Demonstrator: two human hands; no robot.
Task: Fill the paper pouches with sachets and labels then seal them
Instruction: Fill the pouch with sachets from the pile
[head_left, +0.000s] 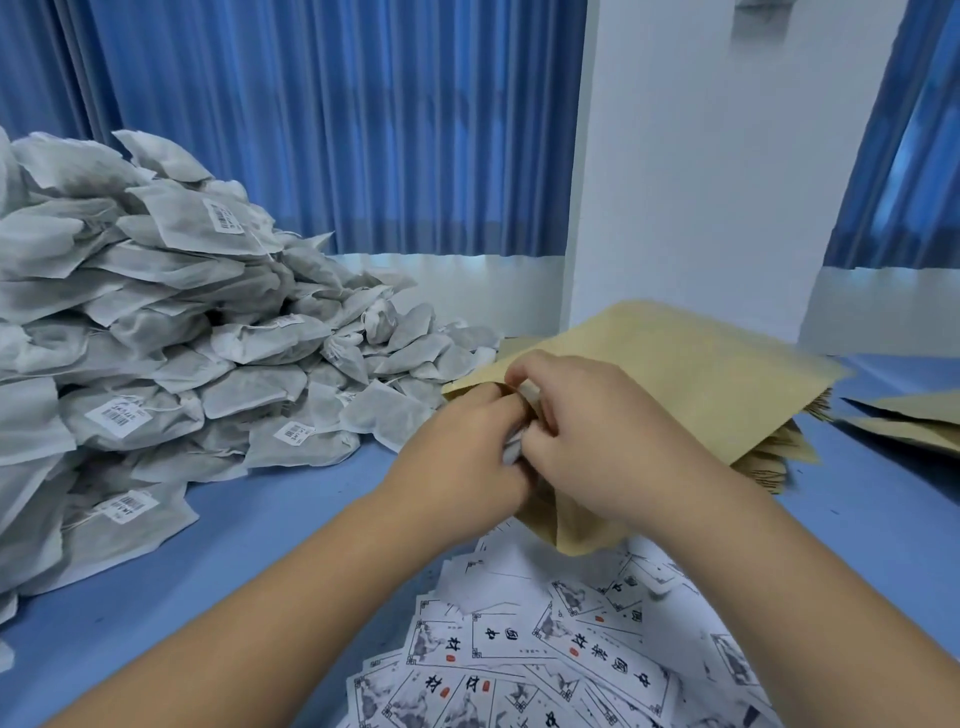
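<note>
Pouch (675, 374) mouth lies between your fingers; right hand (587, 431) pinches its edge open so left hand (462, 447), gripping a sachet (511, 451), can feed it in

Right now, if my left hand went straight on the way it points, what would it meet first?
Probably the paper pouch: the left hand points at its open mouth, gripping a sachet. Depth is hard to judge.

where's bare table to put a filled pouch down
Bare table lies between the sachet pile and the labels; another patch lies nearer than the pouch stack and far-right pouches. Crowded where the left hand and right hand meet.
</note>
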